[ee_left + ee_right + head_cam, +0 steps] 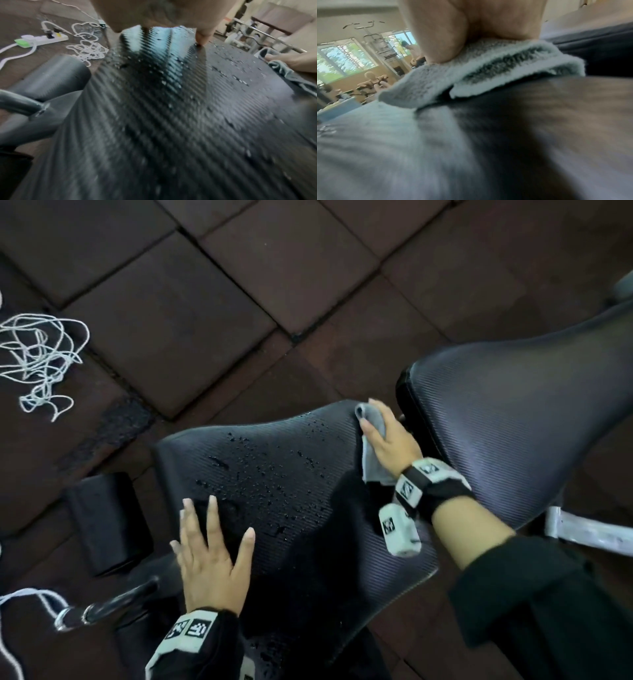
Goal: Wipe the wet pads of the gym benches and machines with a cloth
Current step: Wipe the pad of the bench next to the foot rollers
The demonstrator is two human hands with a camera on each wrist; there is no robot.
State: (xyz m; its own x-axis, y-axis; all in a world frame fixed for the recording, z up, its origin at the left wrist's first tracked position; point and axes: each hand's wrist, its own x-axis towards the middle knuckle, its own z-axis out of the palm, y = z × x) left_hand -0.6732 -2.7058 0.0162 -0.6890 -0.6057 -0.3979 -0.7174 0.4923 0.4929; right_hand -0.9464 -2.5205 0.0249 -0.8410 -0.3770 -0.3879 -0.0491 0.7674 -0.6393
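The black ribbed seat pad [291, 474] [154, 121] [488, 155] fills the middle and carries many water drops across its centre. My right hand [390, 440] [295, 60] [471, 27] presses a folded grey cloth [373, 470] [283, 70] [488, 75] flat onto the pad's far right corner, beside the gap to the backrest pad [513, 422] [599, 47]. My left hand [212, 549] [163, 12] rests with spread, straight fingers on the near left part of the seat, among the drops, holding nothing.
A tangle of white cord [37, 354] [87, 50] and a power strip [46, 37] lie on the dark floor tiles to the left. A black roller pad [106, 522] [49, 75] and a metal handle [102, 607] stand left of the seat. A white frame bar [589, 529] sits under the backrest.
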